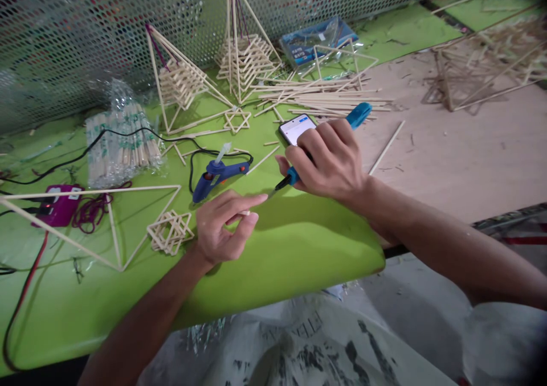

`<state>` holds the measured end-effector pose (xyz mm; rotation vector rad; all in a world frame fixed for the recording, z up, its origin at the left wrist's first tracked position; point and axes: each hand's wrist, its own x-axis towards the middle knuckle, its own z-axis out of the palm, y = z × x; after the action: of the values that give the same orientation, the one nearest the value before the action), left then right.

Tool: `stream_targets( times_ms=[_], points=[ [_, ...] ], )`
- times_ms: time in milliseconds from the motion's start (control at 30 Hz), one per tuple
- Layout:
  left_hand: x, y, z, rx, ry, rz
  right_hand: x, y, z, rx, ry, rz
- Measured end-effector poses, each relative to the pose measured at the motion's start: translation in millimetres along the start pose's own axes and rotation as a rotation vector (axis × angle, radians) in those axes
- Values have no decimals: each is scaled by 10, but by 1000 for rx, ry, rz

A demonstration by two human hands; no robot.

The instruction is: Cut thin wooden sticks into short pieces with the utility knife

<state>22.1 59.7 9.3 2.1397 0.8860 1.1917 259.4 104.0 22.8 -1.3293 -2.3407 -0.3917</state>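
Observation:
My right hand [329, 161] is closed around a blue-handled cutter knife [359, 115]; its black neck and thin metal tip point down and left. The tip is close to the outstretched index finger of my left hand [224, 226], and I cannot tell whether they touch. A short piece of wooden stick [244, 212] shows its end between my left thumb and fingers. Just beyond my left hand, a blue glue gun [213, 176] lies with a clear glue stick in its back. A small star-shaped lattice of sticks [170, 232] is beside my left wrist.
Two stick pyramids [245, 61] with layered cores stand at the back by a perforated metal screen [183, 10]. Loose sticks [316, 98], a phone [294, 128], bagged sticks [122, 138], a large stick frame [115, 232] and a purple power box [57, 205] with cords lie around.

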Motion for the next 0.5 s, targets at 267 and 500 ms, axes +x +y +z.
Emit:
stream_targets(
  times_ms=[267,500],
  points=[
    [1,-15,29,-94,75,-36,-29,25,62,-16,92,-26],
    [-11,-6,44,-190,100,-103,-42,56,137,-156,295,-167]
  ],
)
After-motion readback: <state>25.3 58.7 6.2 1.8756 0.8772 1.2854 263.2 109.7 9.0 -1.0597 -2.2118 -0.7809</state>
